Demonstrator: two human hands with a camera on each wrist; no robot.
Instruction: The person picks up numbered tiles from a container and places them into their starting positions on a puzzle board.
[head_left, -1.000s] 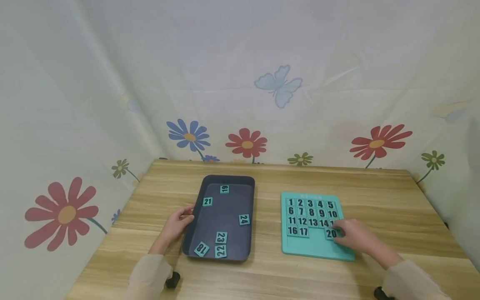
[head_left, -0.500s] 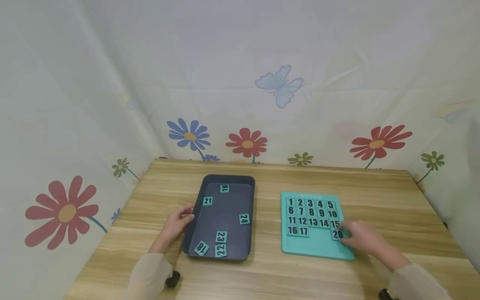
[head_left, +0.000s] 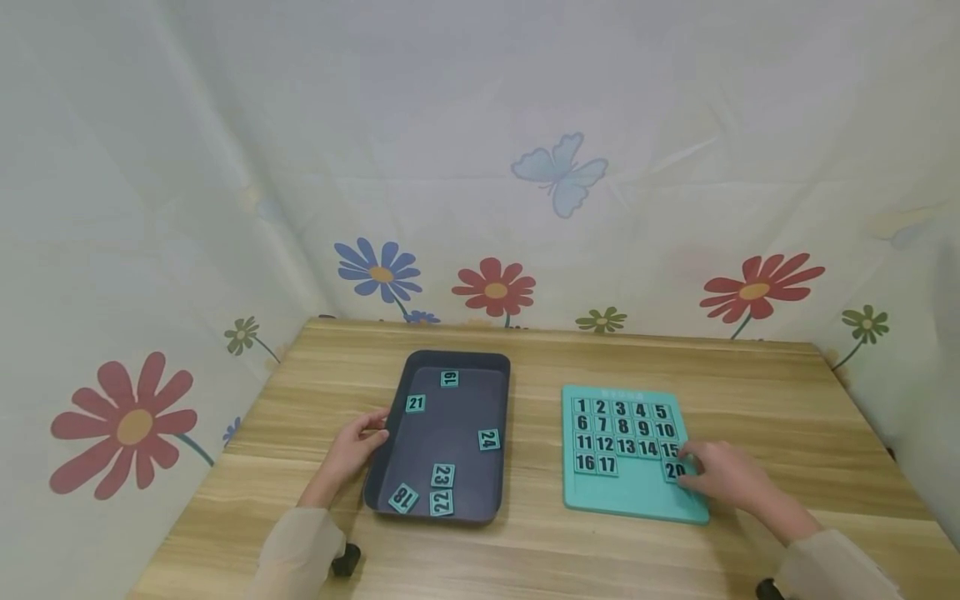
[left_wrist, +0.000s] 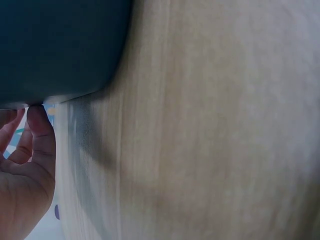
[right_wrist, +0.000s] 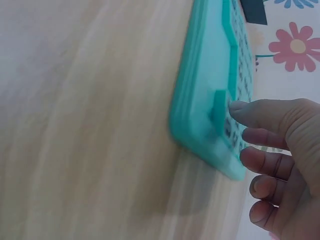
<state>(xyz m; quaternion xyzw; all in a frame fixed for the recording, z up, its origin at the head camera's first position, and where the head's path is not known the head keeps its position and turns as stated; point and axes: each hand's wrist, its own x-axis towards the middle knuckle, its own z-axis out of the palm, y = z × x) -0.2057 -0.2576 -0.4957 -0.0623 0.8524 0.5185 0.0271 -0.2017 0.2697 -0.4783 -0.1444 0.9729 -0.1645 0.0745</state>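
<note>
In the head view my left hand [head_left: 354, 450] holds the left rim of a dark grey tray [head_left: 442, 417], its thumb and bent fingers at the edge. The left wrist view shows the thumb [left_wrist: 41, 120] against the tray's outer wall [left_wrist: 60, 50]. My right hand [head_left: 723, 477] is at the right side of a turquoise number board [head_left: 626, 497]. Its thumb and index finger pinch the number tile 20 [head_left: 672, 471], which sits under tile 15 [head_left: 669, 450]. In the right wrist view the thumb [right_wrist: 240, 107] touches that tile's face; the other fingers are bent.
Loose number tiles 19 [head_left: 449, 379], 21 [head_left: 416, 404], 24 [head_left: 489, 439], 23 [head_left: 442, 476], 22 [head_left: 441, 502] and 18 [head_left: 403, 498] lie in the tray. Tiles 1 to 17 fill the board's upper rows. A wooden table [head_left: 532, 542] bears both; a flowered curtain [head_left: 637, 208] hangs behind.
My right hand has shifted slightly right with tile 20, which now sits in line below tile 15; tile 15 is less covered. The left hand and tray have stayed put.
</note>
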